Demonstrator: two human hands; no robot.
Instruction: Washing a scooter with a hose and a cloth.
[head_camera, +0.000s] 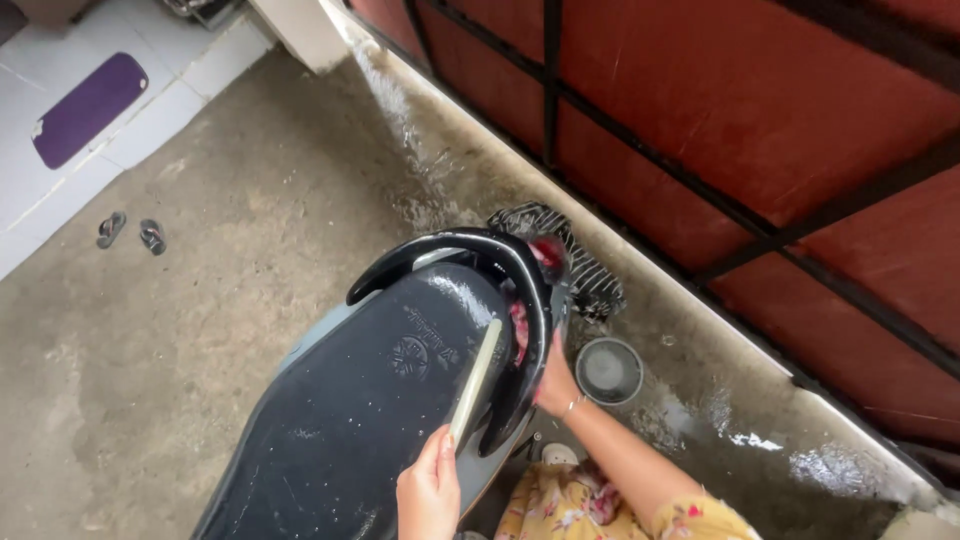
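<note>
Black, wet scooter seat fills our view, its long axis running away from us toward the grab rail. Our left hand clenches a pale long brush that extends forward from the fingers across the seat's rear. Our right hand, nearer the tail, presses a pink cloth just beyond its fingertips under the rail.

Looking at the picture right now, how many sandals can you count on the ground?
2. One sandal and a second sandal lie side by side on the concrete floor, far left. Others may be hidden behind the scooter.

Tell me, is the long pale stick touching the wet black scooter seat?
Touching. The head view shows the long pale stick, held by the left hand, lying flat on the wet black scooter seat.
</note>
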